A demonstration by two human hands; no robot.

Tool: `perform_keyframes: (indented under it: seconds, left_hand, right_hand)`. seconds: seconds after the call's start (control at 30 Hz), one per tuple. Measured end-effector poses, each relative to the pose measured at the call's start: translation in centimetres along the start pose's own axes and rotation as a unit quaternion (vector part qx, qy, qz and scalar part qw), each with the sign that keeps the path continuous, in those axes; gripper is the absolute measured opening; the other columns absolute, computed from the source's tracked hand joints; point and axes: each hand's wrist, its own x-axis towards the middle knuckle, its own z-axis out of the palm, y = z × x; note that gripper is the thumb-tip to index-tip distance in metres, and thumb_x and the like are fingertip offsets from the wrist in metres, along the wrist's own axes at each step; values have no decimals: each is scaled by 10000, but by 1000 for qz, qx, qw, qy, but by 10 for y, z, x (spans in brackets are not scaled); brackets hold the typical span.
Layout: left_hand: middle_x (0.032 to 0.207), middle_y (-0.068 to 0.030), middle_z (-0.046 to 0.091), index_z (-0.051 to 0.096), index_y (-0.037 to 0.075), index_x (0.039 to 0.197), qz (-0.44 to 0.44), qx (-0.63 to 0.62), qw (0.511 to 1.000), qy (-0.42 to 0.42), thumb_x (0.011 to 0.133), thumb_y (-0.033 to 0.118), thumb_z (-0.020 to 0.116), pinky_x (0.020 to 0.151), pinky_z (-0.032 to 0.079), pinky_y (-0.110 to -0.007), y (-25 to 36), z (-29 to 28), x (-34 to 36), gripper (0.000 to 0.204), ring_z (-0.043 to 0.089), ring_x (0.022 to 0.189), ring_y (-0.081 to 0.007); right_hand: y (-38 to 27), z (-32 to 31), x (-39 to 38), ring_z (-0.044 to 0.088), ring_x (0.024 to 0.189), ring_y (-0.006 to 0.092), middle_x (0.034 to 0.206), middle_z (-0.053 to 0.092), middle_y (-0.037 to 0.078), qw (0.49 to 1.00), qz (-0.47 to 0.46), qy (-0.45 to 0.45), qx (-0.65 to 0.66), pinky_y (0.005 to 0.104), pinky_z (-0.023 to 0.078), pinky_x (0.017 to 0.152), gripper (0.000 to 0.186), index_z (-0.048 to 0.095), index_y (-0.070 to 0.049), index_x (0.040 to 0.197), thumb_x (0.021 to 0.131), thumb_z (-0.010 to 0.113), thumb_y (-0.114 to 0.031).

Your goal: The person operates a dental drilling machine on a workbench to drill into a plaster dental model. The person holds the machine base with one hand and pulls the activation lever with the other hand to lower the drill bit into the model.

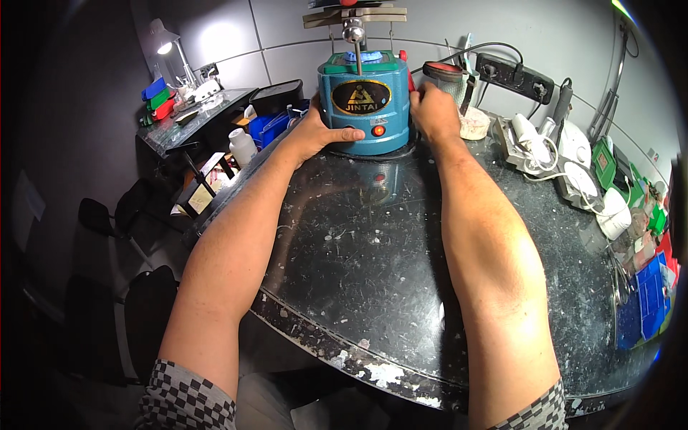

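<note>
A round blue vacuum forming machine (360, 97) stands at the far side of the dark table, with a green top and a metal ball joint (353, 30) on a post above. My left hand (313, 136) wraps its left side; the thumb lies across the front, its tip by the lit red switch (379, 131). Most of that hand's fingers are hidden behind the body. On the right, my right hand (437, 115) is closed against the machine's side. What its fingers hold there is hidden. A bluish round part (363, 56) shows on the green top.
Right of the machine are a mesh cup (446, 75) with a red inside, a whitish round block (474, 125) and a black power strip (514, 77). White corded devices (534, 147) line the right edge. A white bottle (242, 147) and a lamp (165, 39) are at left.
</note>
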Motion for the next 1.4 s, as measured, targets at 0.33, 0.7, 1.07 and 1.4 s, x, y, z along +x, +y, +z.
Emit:
perform_keyframes:
  seconds: [0.33, 0.7, 1.07, 1.4]
  left_hand:
    - [1563, -269, 241, 106, 21, 1562, 35, -3, 998, 49, 610, 680, 839, 1207, 215, -461, 3, -1, 5, 1371, 232, 1480, -367]
    - [1560, -219, 330, 381, 71, 1513, 198, 138, 961, 135, 912, 669, 530, 1203, 198, -420, 43, -4, 17, 860, 260, 1484, -312]
    - [1522, -219, 382, 479, 67, 1454, 166, 120, 972, 113, 891, 715, 525, 1185, 248, -412, 55, 1, 17, 859, 335, 1447, -316]
    - [1535, -199, 371, 522, 77, 1430, 164, 132, 968, 133, 913, 693, 513, 1194, 225, -398, 49, 2, 21, 805, 311, 1461, -299]
  right_hand:
    - [-24, -10, 2, 664, 762, 472, 769, 684, 237, 984, -54, 136, 99, 560, 520, 726, 245, 636, -70, 941, 877, 526, -278]
    - [-44, -19, 11, 585, 980, 335, 1022, 574, 137, 957, -173, 155, 176, 439, 489, 864, 265, 698, -111, 1009, 928, 491, -257]
    - [-39, -8, 16, 598, 1061, 332, 1108, 601, 147, 959, -177, 112, 189, 419, 478, 932, 375, 740, -132, 1088, 947, 434, -296]
    - [-39, -7, 17, 591, 1115, 337, 1182, 582, 157, 961, -162, 83, 208, 417, 465, 970, 437, 736, -147, 1140, 961, 376, -317]
